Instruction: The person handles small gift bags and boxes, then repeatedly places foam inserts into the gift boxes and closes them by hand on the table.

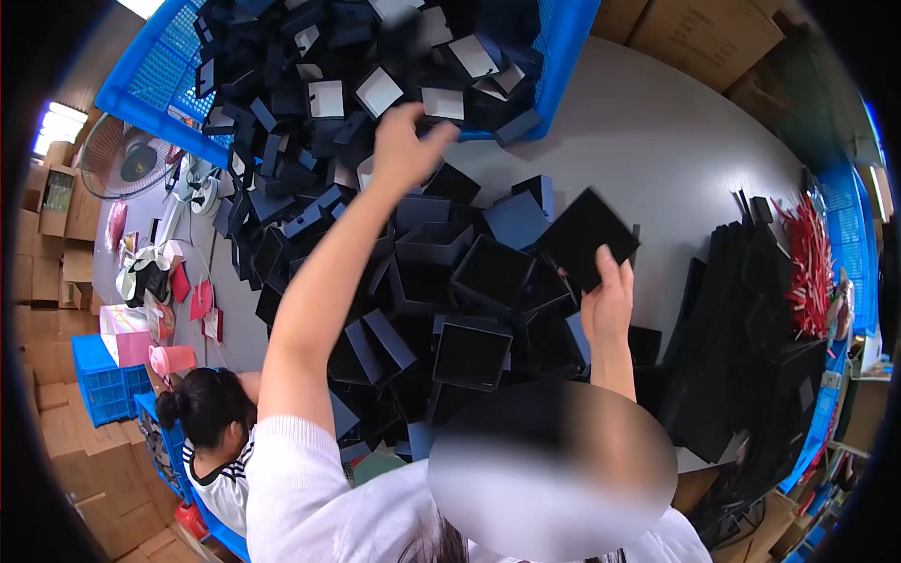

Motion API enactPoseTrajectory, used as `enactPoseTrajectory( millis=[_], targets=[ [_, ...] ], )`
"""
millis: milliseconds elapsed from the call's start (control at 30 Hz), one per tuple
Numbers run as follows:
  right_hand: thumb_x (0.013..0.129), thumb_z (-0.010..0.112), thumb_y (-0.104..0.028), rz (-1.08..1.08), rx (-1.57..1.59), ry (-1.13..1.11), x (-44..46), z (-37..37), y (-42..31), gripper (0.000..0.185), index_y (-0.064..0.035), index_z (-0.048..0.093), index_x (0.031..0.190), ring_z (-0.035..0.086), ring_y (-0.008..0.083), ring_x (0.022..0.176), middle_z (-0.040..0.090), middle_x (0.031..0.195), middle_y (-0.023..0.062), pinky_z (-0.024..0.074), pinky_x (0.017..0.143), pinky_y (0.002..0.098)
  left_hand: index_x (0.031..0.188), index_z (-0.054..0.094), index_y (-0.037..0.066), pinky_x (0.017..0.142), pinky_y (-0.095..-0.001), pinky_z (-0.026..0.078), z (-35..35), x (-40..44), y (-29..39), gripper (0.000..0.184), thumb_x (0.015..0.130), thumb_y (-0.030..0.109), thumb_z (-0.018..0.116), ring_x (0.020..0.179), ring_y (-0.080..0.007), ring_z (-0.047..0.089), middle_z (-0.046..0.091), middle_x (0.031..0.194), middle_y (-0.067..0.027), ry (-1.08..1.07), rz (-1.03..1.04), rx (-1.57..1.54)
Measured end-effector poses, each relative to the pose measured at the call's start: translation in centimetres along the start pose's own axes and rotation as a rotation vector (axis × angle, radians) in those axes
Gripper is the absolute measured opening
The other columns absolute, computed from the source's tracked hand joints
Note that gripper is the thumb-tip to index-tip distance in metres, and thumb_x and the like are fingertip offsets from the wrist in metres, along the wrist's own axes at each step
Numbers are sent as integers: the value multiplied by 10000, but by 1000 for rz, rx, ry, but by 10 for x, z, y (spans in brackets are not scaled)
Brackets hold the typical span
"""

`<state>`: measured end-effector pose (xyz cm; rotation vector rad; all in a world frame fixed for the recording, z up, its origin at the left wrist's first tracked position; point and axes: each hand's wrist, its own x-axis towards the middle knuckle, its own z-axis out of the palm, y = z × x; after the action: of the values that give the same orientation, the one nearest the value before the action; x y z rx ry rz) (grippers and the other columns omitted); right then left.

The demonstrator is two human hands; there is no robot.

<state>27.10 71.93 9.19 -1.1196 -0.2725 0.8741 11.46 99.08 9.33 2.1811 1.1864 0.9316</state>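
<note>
My right hand (610, 296) grips a black square box (589, 236) by its lower edge, above the right side of the pile. My left hand (409, 148), a little blurred, is stretched out with thumb and fingers apart over the small boxes near the crate's edge. Just beyond its fingers lie small dark boxes with white insides, one a white-lined box (379, 92). Between my arms many larger dark blue and black boxes lie heaped, among them an open box (473, 353) with a black inside.
A blue plastic crate (574, 58) full of small boxes tips onto the grey table (648, 131). Long black strips (727, 328) and red strips (805, 267) lie at the right. A fan (131, 158) stands left; another person (211, 422) sits at lower left near blue baskets (105, 380).
</note>
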Motion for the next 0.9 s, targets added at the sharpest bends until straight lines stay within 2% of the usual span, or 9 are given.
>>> enactPoseTrajectory(
  millis=[100,233,367,433,567,667,700,800,900],
  targets=[
    [884,614,-55,-46,-206,-74,-1,7,-8,467,-50,454,1323,561,75,857,609,1051,34,463,794,225,1313,425,-34,858,-469,499,41,49,-113,662,793,294,670,1035,-425,581,556,1104,-294,20,-120,558],
    [883,607,-35,-212,-392,36,9,-3,-20,454,-70,456,1311,537,60,821,584,1057,46,435,729,194,1336,391,-6,906,-498,475,41,47,-106,579,813,169,566,1047,-452,588,581,1151,-308,-281,-378,515],
    [909,590,-55,-168,-265,-3,8,-8,-21,382,-79,462,1268,510,40,785,575,990,32,407,657,182,1461,273,103,949,-468,451,-10,8,-23,699,795,24,469,1075,-444,574,604,1138,-286,-312,-500,-118],
    [915,586,-61,-233,-198,4,4,18,-16,351,-76,469,1246,511,48,773,575,942,26,412,647,191,1474,257,115,964,-450,441,-21,-24,6,681,825,-17,414,1106,-412,570,588,1197,-260,-287,-280,68],
    [883,615,-55,-449,-486,-69,-14,52,-8,307,-54,522,1175,568,140,850,573,957,62,468,753,260,1479,263,94,923,-389,444,-16,-102,78,538,959,91,402,1078,-320,598,563,1264,-205,-126,188,-198],
    [900,592,-117,-723,-710,-58,-30,45,-24,307,-46,542,1194,538,255,1066,545,1167,136,426,928,349,1474,275,84,820,-262,418,-31,-135,127,505,1005,199,421,847,-125,488,543,1053,-94,-300,-128,-566],
    [900,592,-117,-727,-715,-46,-34,40,-27,307,-46,542,1194,538,255,1066,545,1167,136,426,928,349,1474,275,84,820,-262,418,-28,-143,136,505,1005,199,421,847,-125,488,543,1053,-94,-309,-121,-572],
    [971,455,-215,-648,-777,-297,-48,19,-38,418,-52,452,1356,223,341,1396,221,1525,172,206,1123,417,1416,309,90,878,-250,388,-23,-163,160,442,1000,168,436,952,-113,470,499,1102,-61,-447,-185,-831],
    [974,440,-184,-791,-950,-147,-59,3,-36,428,-45,420,1378,297,339,1362,295,1489,186,240,1112,406,1385,316,91,880,-253,395,-17,-186,179,428,984,119,462,956,-121,482,498,1087,-72,-406,-107,-855]
  ],
)
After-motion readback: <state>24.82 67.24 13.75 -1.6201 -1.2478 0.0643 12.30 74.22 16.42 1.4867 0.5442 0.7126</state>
